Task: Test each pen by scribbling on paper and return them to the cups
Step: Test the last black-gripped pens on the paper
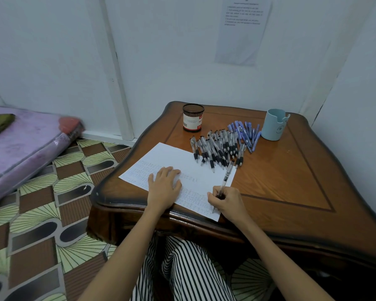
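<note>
Wooden bench (280,177) before you: your left hand (164,187) lies flat, fingers spread, on the paper (172,157). Your right hand (226,200) pinches a clear pen (225,181), tip seemingly touching the sheet. Loose pens (219,146) lie between the mesh cup (193,117) and blue cup (274,124).

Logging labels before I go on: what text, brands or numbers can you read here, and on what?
Nothing reads clearly.
Wall sheet: printed lines, too small and blurred.
Mesh cup: red-and-white label with barcode, print too blurred.
Blue cup: a drawn face mark, no words.
Paper: faint scribble rows, no legible words.
</note>
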`<state>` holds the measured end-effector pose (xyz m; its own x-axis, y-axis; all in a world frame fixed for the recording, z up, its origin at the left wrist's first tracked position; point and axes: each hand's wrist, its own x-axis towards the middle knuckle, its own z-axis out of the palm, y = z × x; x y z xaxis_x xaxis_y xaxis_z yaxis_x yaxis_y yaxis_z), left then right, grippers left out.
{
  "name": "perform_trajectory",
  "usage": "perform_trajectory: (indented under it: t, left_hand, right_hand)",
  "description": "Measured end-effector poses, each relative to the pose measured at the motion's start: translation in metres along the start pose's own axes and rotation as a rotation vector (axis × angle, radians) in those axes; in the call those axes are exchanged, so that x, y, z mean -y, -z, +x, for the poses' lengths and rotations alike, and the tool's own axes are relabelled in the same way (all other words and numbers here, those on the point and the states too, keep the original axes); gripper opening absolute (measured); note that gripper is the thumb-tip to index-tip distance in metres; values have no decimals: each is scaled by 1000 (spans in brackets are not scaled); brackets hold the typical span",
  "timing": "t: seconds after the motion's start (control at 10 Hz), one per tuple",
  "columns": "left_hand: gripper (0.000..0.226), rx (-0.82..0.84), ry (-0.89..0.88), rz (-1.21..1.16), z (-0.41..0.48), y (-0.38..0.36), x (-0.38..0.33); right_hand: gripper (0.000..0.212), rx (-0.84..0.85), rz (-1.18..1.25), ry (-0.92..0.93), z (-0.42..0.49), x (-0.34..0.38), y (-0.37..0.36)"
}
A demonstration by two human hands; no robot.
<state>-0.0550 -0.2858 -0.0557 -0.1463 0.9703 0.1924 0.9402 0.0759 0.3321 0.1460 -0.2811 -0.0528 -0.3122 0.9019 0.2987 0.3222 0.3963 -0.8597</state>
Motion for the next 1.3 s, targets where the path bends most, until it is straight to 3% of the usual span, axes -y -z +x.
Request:
perform_trajectory:
  t: [0.8,1.0,1.1,1.3]
  left_hand:
    - [40,0,1,-17,-1,0,0]
    - [40,2,-3,-20,0,0,1]
    - [40,-1,-6,-11,-1,0,0]
    - [40,-7,-5,-13,-1,1,0]
  right_hand:
    - [46,-48,-7,27,-1,2,0]
    - [48,-106,306,-135,0,7,10]
    - [22,-105,420,-227,1,8,15]
    - [63,-16,364,-272,-1,16,19]
